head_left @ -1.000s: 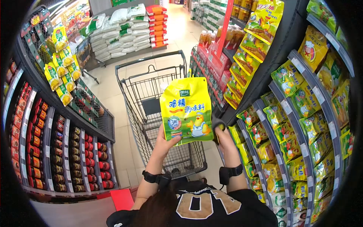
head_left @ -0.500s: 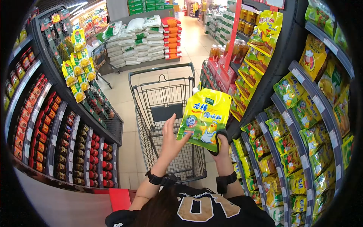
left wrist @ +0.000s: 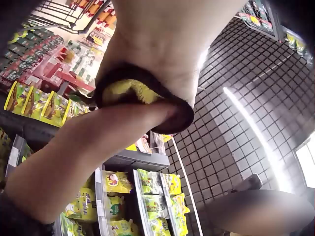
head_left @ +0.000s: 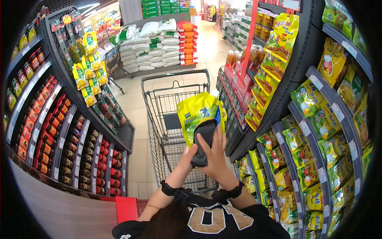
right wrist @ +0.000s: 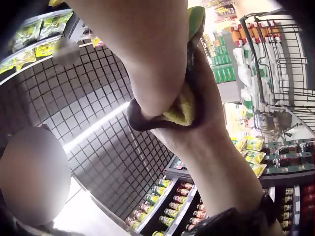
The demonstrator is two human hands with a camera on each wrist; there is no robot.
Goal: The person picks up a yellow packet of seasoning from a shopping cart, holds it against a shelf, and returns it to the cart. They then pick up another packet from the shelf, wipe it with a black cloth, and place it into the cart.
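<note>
Pouch (head_left: 190,108) beyond both hands, toward twelve

Nearest, the left hand (head_left: 184,160) lays its thumb along the lower left edge of the dark oblong item (head_left: 206,130) (its other fingers are hidden, so I cannot tell their curl). The right hand (head_left: 217,154), nearer the pouch, grips the item, thumb across, fingers close together. The item's long axis runs seven to one, its far end overlapping the pouch. Beyond: cart (head_left: 175,73).

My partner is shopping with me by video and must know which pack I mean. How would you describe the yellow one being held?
Find the wire cart. In front of it, two hands grip a dark item, and the yellow-green pouch stands up behind that. Unlike the yellow packs hanging at right, it is off display, with a white cap.
</note>
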